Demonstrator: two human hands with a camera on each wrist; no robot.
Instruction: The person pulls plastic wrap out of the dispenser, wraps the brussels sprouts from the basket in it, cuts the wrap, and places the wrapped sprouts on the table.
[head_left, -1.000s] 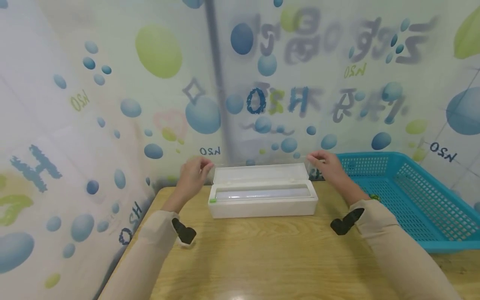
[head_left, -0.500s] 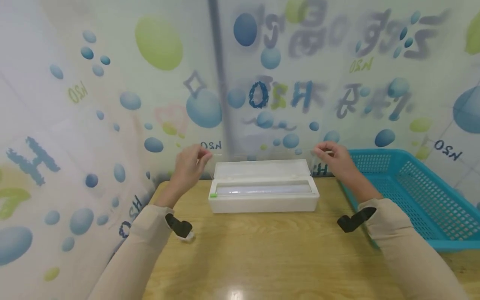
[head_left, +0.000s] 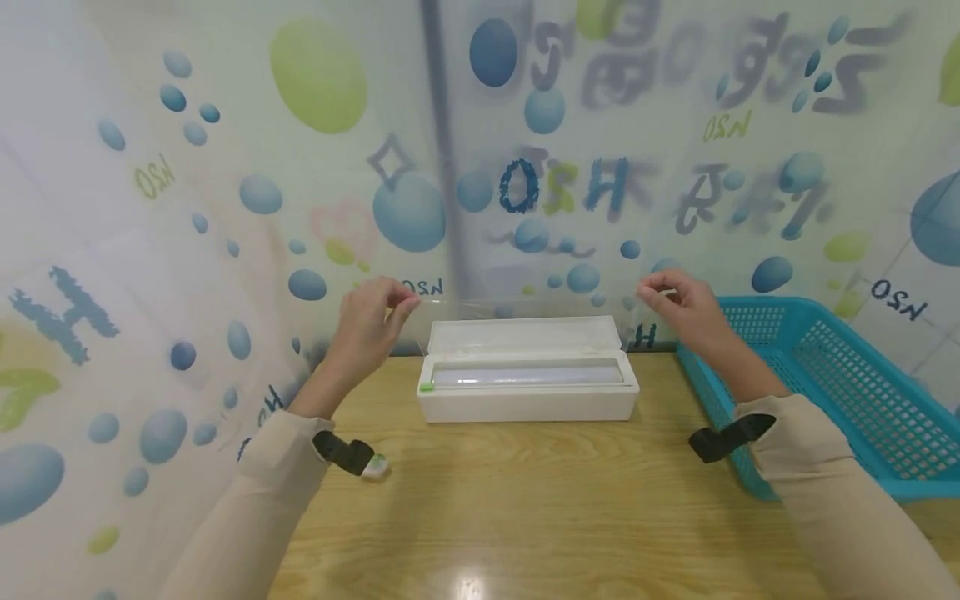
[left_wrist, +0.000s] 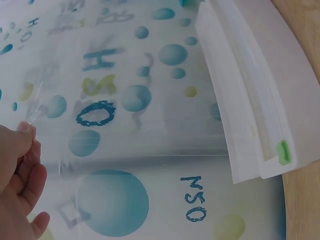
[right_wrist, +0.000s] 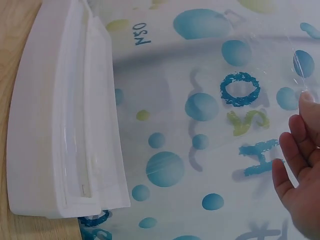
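Observation:
A white cling film dispenser (head_left: 525, 407) stands on the table with its lid (head_left: 525, 336) raised. Inside lies a clear roll (head_left: 528, 377), and a green slider (left_wrist: 284, 152) marks its left end. Transparent cling film (head_left: 480, 302) rises from the dispenser and stretches between both hands, hard to see against the printed wall. My left hand (head_left: 369, 325) pinches one corner between thumb and index finger, above and left of the dispenser. At the opposite corner my right hand (head_left: 688, 310) pinches likewise, with its other fingers (right_wrist: 290, 142) loosely bent.
To the right is a teal plastic basket (head_left: 840, 392) with perforated sides, close by the right forearm. A small white and green item (head_left: 377, 467) shows on the table by the left wrist's black strap. The printed wall covering (head_left: 247, 150) rises right behind the dispenser.
Both hands have risen and moved slightly apart, drawing the cling film up and tighter above the dispenser. The dispenser has stayed in place on the table while the head view has tilted a little.

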